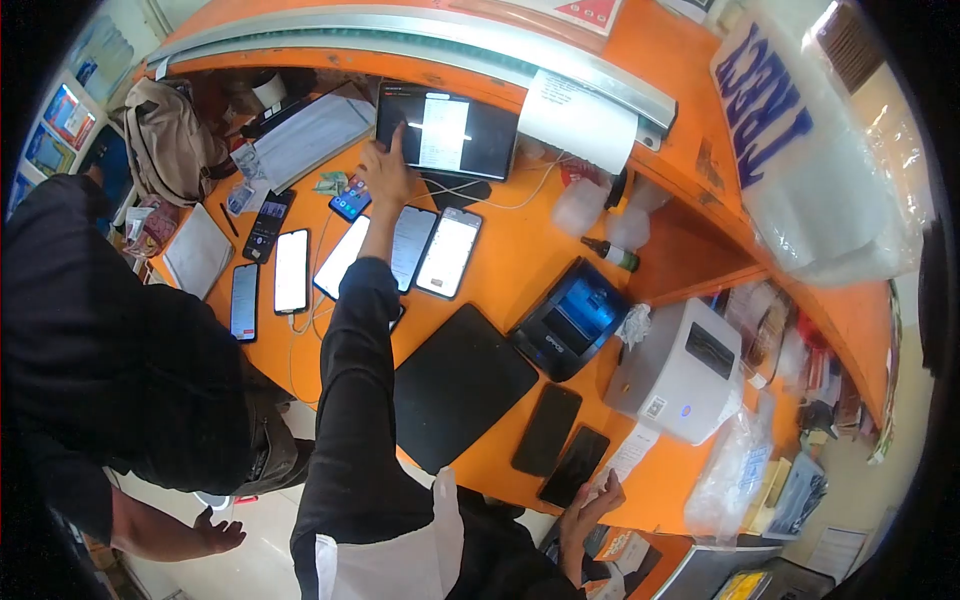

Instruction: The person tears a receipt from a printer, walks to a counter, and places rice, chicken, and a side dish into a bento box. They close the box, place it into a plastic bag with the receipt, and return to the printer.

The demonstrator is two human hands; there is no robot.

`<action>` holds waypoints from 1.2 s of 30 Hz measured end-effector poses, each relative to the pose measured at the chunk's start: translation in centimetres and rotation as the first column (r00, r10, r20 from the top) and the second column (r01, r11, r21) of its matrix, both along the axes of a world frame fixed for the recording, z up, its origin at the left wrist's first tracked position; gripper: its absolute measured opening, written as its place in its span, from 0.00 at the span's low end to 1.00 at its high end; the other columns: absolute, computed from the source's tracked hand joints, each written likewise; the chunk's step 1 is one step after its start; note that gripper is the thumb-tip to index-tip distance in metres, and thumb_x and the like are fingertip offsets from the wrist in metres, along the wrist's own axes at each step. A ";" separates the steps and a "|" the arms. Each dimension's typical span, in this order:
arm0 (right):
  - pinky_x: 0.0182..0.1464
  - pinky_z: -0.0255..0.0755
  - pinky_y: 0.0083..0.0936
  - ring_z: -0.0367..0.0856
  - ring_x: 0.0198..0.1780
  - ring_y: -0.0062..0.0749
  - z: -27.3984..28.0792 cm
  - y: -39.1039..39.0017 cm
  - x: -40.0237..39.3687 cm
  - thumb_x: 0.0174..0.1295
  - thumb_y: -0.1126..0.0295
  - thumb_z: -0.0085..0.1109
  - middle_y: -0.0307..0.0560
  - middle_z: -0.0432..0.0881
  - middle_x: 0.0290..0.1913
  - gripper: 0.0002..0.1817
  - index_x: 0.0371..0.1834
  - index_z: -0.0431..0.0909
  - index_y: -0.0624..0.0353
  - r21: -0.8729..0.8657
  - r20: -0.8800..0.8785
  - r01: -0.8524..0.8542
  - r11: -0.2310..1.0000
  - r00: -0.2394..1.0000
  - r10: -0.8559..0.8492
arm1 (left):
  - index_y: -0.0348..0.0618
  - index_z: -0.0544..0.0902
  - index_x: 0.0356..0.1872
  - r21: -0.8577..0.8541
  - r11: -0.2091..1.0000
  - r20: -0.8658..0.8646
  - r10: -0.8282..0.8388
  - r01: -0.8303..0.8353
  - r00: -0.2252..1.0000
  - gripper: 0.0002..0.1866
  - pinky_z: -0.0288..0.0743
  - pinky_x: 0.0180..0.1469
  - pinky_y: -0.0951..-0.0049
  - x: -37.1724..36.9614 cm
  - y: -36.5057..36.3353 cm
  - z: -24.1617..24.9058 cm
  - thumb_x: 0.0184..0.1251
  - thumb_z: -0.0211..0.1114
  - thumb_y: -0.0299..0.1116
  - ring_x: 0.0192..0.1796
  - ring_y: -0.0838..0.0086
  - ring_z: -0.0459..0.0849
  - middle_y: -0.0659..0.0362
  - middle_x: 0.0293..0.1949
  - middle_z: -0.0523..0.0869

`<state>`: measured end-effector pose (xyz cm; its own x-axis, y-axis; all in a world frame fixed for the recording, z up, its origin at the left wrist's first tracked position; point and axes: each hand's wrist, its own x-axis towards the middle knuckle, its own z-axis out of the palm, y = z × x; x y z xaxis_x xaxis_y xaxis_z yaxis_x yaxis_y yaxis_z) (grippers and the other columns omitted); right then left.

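My left hand (387, 172) reaches across the orange desk. Its index finger points up at the lower left of a dark tablet (490, 140), which shows a bright white panel. Below that hand are several phones, among them a blue-screened phone (350, 200) and a lit white-screened phone (449, 252). Near the desk's front edge, my right hand (588, 512) has its thumb and fingers around the lower end of a paper receipt (632, 452). That strip leads from a white receipt printer (685, 370). Beside the hand lies a black phone (574, 466).
A black mat (465, 385) and a blue-black printer (572, 318) occupy the middle. Another person (120, 340) stands close on the left. A backpack (170, 140), a white paper roll (580, 118) and plastic bags (735, 470) surround the desk. Thin cables cross it.
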<state>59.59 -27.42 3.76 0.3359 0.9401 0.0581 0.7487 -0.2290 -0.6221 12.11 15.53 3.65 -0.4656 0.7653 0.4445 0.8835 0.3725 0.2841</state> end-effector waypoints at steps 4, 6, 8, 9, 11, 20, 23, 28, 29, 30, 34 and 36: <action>0.66 0.58 0.44 0.61 0.64 0.51 -0.1 0.0 0.0 0.76 0.55 0.46 0.61 0.60 0.61 0.30 0.70 0.57 0.66 0.018 0.017 0.023 1.000 1.000 -0.023 | 0.67 0.65 0.74 0.018 0.999 -0.030 -0.045 0.046 0.999 0.44 0.57 0.56 0.51 0.4 -2.3 -3.8 0.51 0.67 0.26 0.56 0.60 0.66 0.53 0.48 0.67; 0.66 0.57 0.45 0.61 0.64 0.52 -0.1 0.0 0.1 0.76 0.56 0.46 0.61 0.60 0.61 0.29 0.70 0.57 0.66 0.026 0.032 0.024 0.999 0.999 -0.025 | 0.66 0.67 0.73 0.051 0.997 -0.012 -0.057 0.057 0.998 0.45 0.54 0.55 0.50 0.3 -2.9 -4.6 0.49 0.66 0.24 0.54 0.59 0.65 0.52 0.46 0.67; 0.66 0.57 0.46 0.61 0.65 0.52 0.0 0.3 0.1 0.75 0.56 0.46 0.61 0.60 0.61 0.29 0.70 0.57 0.66 0.042 0.041 0.028 0.999 0.999 -0.030 | 0.66 0.65 0.74 0.043 0.998 0.003 -0.054 0.054 0.999 0.45 0.55 0.57 0.49 0.4 -2.9 -3.8 0.50 0.66 0.25 0.55 0.60 0.66 0.53 0.48 0.67; 0.66 0.57 0.47 0.61 0.65 0.52 0.0 0.4 0.0 0.75 0.57 0.46 0.61 0.60 0.61 0.28 0.69 0.57 0.66 0.044 0.042 0.030 0.999 0.999 -0.032 | 0.66 0.64 0.74 0.041 0.998 0.012 -0.055 0.054 0.998 0.45 0.55 0.58 0.49 0.4 -2.8 -3.4 0.51 0.66 0.26 0.56 0.61 0.66 0.53 0.48 0.67; 0.66 0.56 0.47 0.61 0.65 0.51 0.1 0.4 0.0 0.75 0.58 0.46 0.61 0.60 0.61 0.28 0.69 0.57 0.65 0.048 0.046 0.038 0.998 0.998 -0.040 | 0.66 0.64 0.75 0.072 0.996 -0.019 -0.057 0.058 0.998 0.45 0.56 0.56 0.49 0.2 -2.2 -2.8 0.51 0.66 0.26 0.55 0.60 0.66 0.53 0.48 0.67; 0.66 0.51 0.47 0.59 0.62 0.53 0.2 0.7 -0.2 0.76 0.60 0.46 0.64 0.62 0.57 0.27 0.66 0.59 0.73 0.101 0.057 0.007 0.995 0.998 -0.013 | 0.68 0.59 0.77 -0.010 1.000 -0.108 -0.007 0.006 0.994 0.47 0.55 0.48 0.55 -0.4 -1.0 -1.6 0.53 0.67 0.30 0.53 0.60 0.65 0.52 0.49 0.67; 0.67 0.56 0.48 0.61 0.65 0.51 0.0 0.4 0.1 0.75 0.59 0.47 0.60 0.61 0.61 0.27 0.69 0.57 0.65 0.078 0.065 0.019 0.997 0.998 -0.024 | 0.67 0.59 0.77 -0.031 1.000 -0.098 -0.005 0.002 0.995 0.47 0.55 0.49 0.53 -0.1 -1.3 -1.6 0.54 0.67 0.30 0.53 0.61 0.65 0.52 0.50 0.67; 0.65 0.57 0.46 0.62 0.63 0.50 0.1 0.4 0.1 0.75 0.60 0.48 0.60 0.62 0.61 0.27 0.68 0.58 0.66 0.102 0.076 0.033 0.994 0.996 -0.041 | 0.66 0.57 0.77 0.035 0.997 -0.102 -0.066 0.069 0.993 0.49 0.56 0.51 0.52 1.4 -1.0 -1.5 0.52 0.69 0.27 0.55 0.60 0.65 0.51 0.50 0.67; 0.65 0.57 0.45 0.62 0.63 0.50 0.1 0.4 0.1 0.75 0.60 0.48 0.60 0.62 0.60 0.27 0.68 0.58 0.67 0.107 0.075 0.036 0.994 0.996 -0.044 | 0.66 0.57 0.77 0.031 0.994 -0.099 -0.097 0.100 0.990 0.49 0.56 0.51 0.52 2.1 -1.0 -0.7 0.52 0.69 0.26 0.55 0.60 0.65 0.51 0.50 0.68; 0.65 0.57 0.45 0.63 0.63 0.50 0.0 0.3 0.1 0.75 0.60 0.48 0.60 0.62 0.60 0.27 0.68 0.58 0.67 0.114 0.071 0.043 0.993 0.996 -0.051 | 0.66 0.57 0.77 0.027 0.991 -0.095 -0.128 0.131 0.987 0.49 0.56 0.52 0.52 2.9 -1.1 0.2 0.52 0.69 0.25 0.55 0.60 0.65 0.51 0.50 0.68; 0.64 0.58 0.45 0.63 0.62 0.49 -0.5 0.1 0.4 0.75 0.62 0.49 0.61 0.62 0.60 0.26 0.68 0.58 0.67 0.139 0.058 0.062 0.988 0.996 -0.071 | 0.65 0.62 0.75 0.073 0.962 -0.144 -0.252 0.264 0.957 0.47 0.57 0.53 0.53 5.4 0.2 1.8 0.50 0.68 0.24 0.55 0.59 0.66 0.50 0.49 0.69; 0.64 0.59 0.45 0.63 0.62 0.49 -0.4 -0.2 0.5 0.75 0.62 0.49 0.60 0.63 0.60 0.26 0.68 0.58 0.67 0.138 0.054 0.068 0.988 0.996 -0.076 | 0.64 0.65 0.73 0.136 0.921 -0.178 -0.339 0.364 0.924 0.46 0.57 0.54 0.53 6.4 1.0 2.3 0.48 0.68 0.23 0.55 0.59 0.67 0.50 0.49 0.69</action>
<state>60.09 -27.58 3.31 0.3945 0.8955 0.2058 0.7698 -0.1998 -0.6062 18.53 16.56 5.90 -0.0989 0.7784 0.6199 0.9853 -0.0104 0.1703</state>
